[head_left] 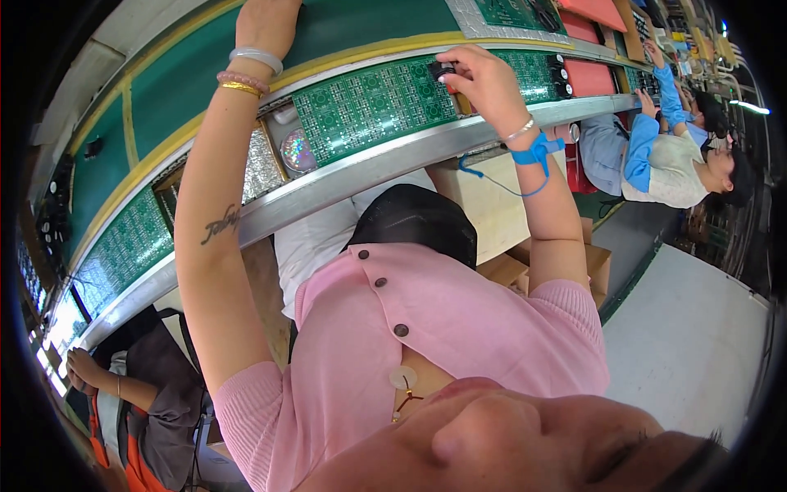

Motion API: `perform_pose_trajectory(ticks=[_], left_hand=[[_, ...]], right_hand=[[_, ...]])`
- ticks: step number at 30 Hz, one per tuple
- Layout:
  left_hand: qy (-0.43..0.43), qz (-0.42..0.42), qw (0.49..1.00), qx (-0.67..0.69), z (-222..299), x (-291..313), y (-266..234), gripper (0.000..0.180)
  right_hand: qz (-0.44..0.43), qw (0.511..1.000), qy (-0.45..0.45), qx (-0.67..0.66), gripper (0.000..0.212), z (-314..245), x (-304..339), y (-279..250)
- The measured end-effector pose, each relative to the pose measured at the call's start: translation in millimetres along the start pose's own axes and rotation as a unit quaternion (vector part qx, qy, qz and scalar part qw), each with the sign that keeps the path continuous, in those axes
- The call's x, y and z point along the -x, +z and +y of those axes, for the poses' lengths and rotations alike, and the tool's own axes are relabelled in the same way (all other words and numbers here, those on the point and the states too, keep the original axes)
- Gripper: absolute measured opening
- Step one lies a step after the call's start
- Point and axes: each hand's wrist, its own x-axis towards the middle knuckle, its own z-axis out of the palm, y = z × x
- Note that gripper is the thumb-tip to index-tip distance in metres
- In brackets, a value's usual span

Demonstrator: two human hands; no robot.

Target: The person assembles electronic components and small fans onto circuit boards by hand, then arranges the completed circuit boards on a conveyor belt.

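Component [443, 70], black and small, is pinched between thumb and fingers of the right hand [485, 84], at the right end of the green circuit panel [369, 107]; whether the two touch I can't tell from here. That panel's long axis runs left to right, most of it lying leftward of this nearer hand. Beyond its far left corner is the left hand [268, 23], fingers out of sight, so I can't say what they're doing. Flat and glossy, the panel is crowded with pale tracery. A smooth metal rail [410, 149] borders its near edge; off its left end sits a glittery rounded object [298, 151]. Past its far edge stretches a green worktop [369, 25].
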Motion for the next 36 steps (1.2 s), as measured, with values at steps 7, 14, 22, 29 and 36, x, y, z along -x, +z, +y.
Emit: perform_pose_trajectory(ticks=[7,14,22,29,36], left_hand=[[-0.193,-0.054,0.742,0.64,25,43,-40,0.036],[-0.201,-0.142,0.559,0.792,41,72,-35,0.043],[-0.193,-0.154,0.554,0.795,39,76,-24,0.044],[-0.178,-0.179,0.527,0.812,43,74,-24,0.039],[-0.194,-0.202,0.399,0.873,42,73,-19,0.035]], right_hand=[[0.001,0.992,-0.054,0.113,0.022,-6,-16,13],[-0.022,0.983,-0.058,0.171,0.021,-12,-21,15],[-0.039,0.98,-0.044,0.193,0.021,-15,-26,15],[-0.051,0.974,-0.052,0.215,0.02,-17,-26,12],[-0.076,0.967,-0.093,0.226,0.02,-9,-36,9]])
